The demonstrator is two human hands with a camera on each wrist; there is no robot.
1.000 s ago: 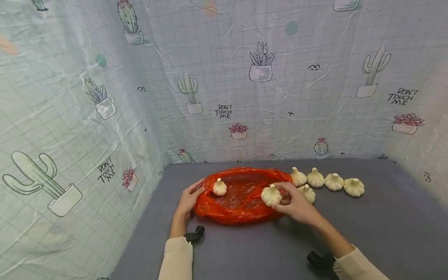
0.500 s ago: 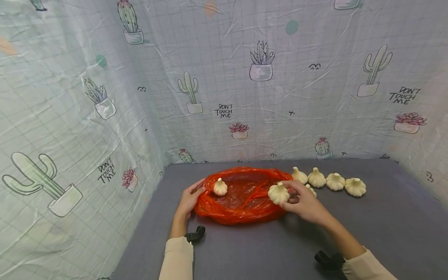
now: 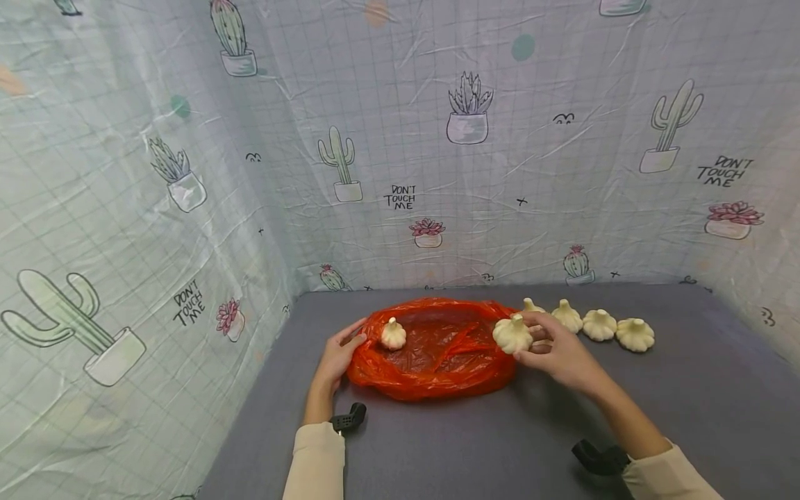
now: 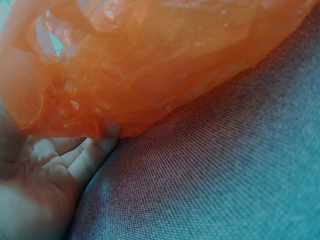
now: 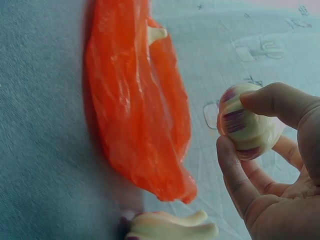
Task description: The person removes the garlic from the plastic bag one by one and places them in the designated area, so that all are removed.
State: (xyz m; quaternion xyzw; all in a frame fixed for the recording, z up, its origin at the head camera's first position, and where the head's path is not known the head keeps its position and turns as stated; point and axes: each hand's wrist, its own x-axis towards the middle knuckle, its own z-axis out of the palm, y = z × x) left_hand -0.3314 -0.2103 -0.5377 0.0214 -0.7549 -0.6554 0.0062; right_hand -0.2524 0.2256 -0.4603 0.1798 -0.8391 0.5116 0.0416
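An orange-red plastic bag (image 3: 431,385) lies spread with its mouth up. Inside it, toward the left, sits one garlic bulb (image 3: 393,335). My left hand (image 3: 336,360) holds the bag's left rim, the thumb over the edge; in the left wrist view some fingers reach under the thin plastic (image 4: 165,75). At the bag's right rim my right hand (image 3: 562,351) pinches another garlic bulb (image 3: 512,335) between thumb and fingers. Purple streaks show on this held bulb (image 5: 245,122) in the right wrist view, where it is raised clear of the bag.
Right of the bag, a row of garlic bulbs (image 3: 598,325) rests on the grey tabletop (image 3: 437,451); the right hand partly covers the nearest. A cactus-print sheet (image 3: 400,153) hangs behind and along the sides. Black wrist cameras (image 3: 350,418) jut out near both sleeves.
My right hand has moved rightward and slightly away with its garlic bulb, from over the bag to its right rim, now covering a bulb behind it. The left hand stays on the bag.
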